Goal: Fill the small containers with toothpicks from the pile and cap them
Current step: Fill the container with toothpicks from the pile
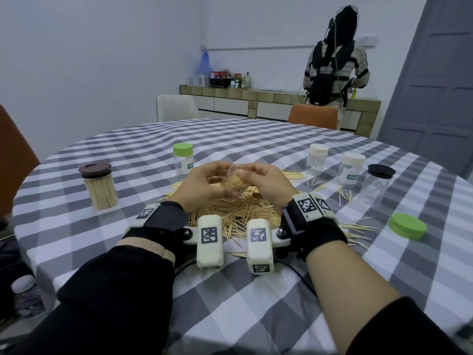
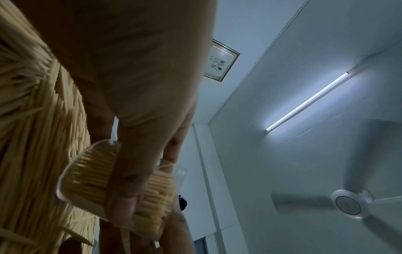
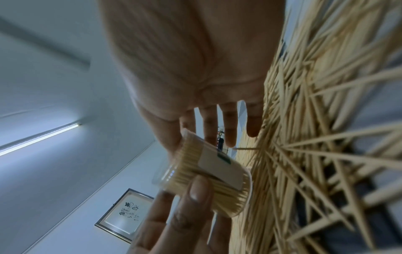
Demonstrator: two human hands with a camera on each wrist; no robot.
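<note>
A small clear container (image 1: 233,187), packed with toothpicks, is held tilted above the toothpick pile (image 1: 238,213) at the table's middle. My left hand (image 1: 217,185) grips its body, with the thumb across the side. In the left wrist view, the left hand (image 2: 130,154) wraps round the container (image 2: 85,180). My right hand (image 1: 252,175) pinches the container's open end with curled fingertips. In the right wrist view, the right hand (image 3: 182,130) has thumb and forefinger at the mouth of the labelled container (image 3: 217,170), and the other fingers are straighter. The container has no cap on.
A brown-lidded jar (image 1: 98,185) full of toothpicks stands left. A green-capped container (image 1: 183,160) is behind my hands. Two white-capped containers (image 1: 317,160) (image 1: 352,172) and a black-lidded jar (image 1: 376,183) stand right. A loose green lid (image 1: 407,226) lies nearer. A person (image 1: 332,62) stands at the far counter.
</note>
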